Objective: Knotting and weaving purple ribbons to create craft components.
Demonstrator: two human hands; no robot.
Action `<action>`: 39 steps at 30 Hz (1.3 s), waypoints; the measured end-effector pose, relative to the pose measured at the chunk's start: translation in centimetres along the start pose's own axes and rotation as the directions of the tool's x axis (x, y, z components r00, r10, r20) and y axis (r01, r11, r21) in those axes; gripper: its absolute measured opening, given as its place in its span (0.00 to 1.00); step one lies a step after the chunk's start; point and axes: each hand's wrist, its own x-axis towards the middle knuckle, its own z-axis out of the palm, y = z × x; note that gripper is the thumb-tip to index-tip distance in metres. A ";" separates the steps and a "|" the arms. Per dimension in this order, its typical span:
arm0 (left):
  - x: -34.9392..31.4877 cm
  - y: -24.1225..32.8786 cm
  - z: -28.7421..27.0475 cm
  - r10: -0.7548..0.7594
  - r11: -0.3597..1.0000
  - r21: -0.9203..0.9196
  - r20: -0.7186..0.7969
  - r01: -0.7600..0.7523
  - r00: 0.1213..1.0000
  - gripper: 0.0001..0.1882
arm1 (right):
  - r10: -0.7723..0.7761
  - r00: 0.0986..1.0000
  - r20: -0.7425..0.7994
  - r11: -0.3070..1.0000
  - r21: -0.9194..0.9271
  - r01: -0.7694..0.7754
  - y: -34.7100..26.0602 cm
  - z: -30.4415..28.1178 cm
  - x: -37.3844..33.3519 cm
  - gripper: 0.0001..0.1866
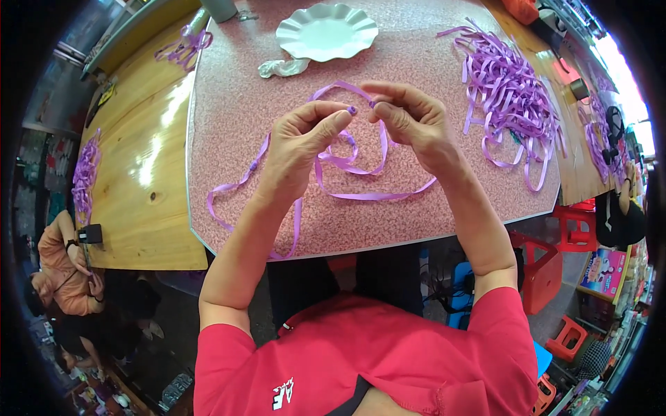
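Observation:
Over the middle of the pink speckled table (416, 229), my left hand (302, 132) pinches a purple ribbon, with a small dark purple bit showing at its fingertips. Just to the right, my right hand (416, 125) grips the ribbon between thumb and forefinger. The fingertips of both hands are a short gap apart. A stretch of the purple ribbon (340, 84) arches behind them, and more lies in loose loops on the tabletop below. Part of it hangs near the table's front edge under my left forearm. My fingers hide exactly how the ribbon is held.
A white scalloped plate (326, 35) sits at the back, beside crumpled white plastic (283, 67). A large heap of purple ribbons (510, 97) covers the right side. At left is a wooden table (139, 187) with more ribbons (87, 173); co-workers sit left and right. Red stools (541, 277) stand at right.

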 end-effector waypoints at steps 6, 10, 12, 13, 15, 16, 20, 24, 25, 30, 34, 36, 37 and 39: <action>-0.1 -0.1 0.3 -0.051 0.998 -0.029 0.007 0.051 0.999 0.10 | 0.163 0.986 0.041 0.959 0.230 -0.168 0.7 -0.5 -0.2 0.12; -0.1 -0.5 0.4 -0.032 0.997 -0.066 0.031 0.034 0.999 0.10 | 0.229 0.971 0.062 0.908 0.347 -0.236 0.9 -0.3 -0.3 0.12; -0.2 -0.9 -0.1 -0.030 0.996 -0.081 0.040 0.033 0.999 0.10 | 0.299 0.946 0.124 0.853 0.410 -0.323 0.8 -0.2 -0.3 0.11; -0.2 -1.1 -0.3 -0.023 0.995 -0.096 0.050 0.028 0.998 0.10 | 0.302 0.945 0.125 0.851 0.413 -0.326 0.8 -0.1 -0.3 0.11; -0.2 -1.2 -0.3 -0.026 0.996 -0.081 0.050 0.030 0.998 0.09 | 0.343 0.927 0.150 0.821 0.431 -0.373 0.9 0.0 -0.3 0.11; -0.1 -1.2 -0.3 -0.025 0.997 -0.065 0.050 0.029 0.998 0.09 | 0.345 0.927 0.150 0.820 0.432 -0.375 0.9 -0.1 -0.3 0.11; -0.2 -0.9 -0.1 0.009 1.000 -0.004 0.046 -0.009 0.999 0.09 | 0.338 0.930 0.143 0.826 0.428 -0.366 1.1 0.1 -0.4 0.10; -0.2 -0.8 -0.1 0.025 0.999 0.039 0.057 -0.028 0.998 0.08 | 0.336 0.936 0.107 0.856 0.379 -0.351 0.9 0.4 -0.4 0.10; -0.2 -0.9 -0.1 0.035 0.998 0.046 0.060 -0.037 0.998 0.08 | 0.337 0.935 0.109 0.856 0.378 -0.353 0.8 0.4 -0.4 0.10; -0.2 -1.0 -0.1 0.067 0.992 0.102 0.080 -0.075 0.995 0.08 | 0.311 0.949 0.056 0.903 0.296 -0.313 0.5 0.5 -0.5 0.09; -0.2 -1.0 0.0 0.092 0.981 0.160 0.098 -0.107 0.991 0.08 | 0.286 0.957 0.052 0.923 0.254 -0.290 0.4 0.5 -0.6 0.08; -0.2 -1.1 -0.2 0.100 0.975 0.187 0.100 -0.118 0.990 0.08 | 0.251 0.968 -0.009 0.965 0.084 -0.250 0.3 0.8 -0.7 0.07; -0.2 -1.2 -0.3 0.108 0.969 0.212 0.103 -0.128 0.989 0.08 | 0.251 0.968 -0.008 0.965 0.085 -0.250 0.4 0.8 -0.7 0.07; -0.1 -1.2 -0.2 0.109 0.961 0.244 0.101 -0.130 0.989 0.07 | 0.209 0.978 -0.002 0.977 -0.028 -0.209 0.5 0.6 -0.7 0.06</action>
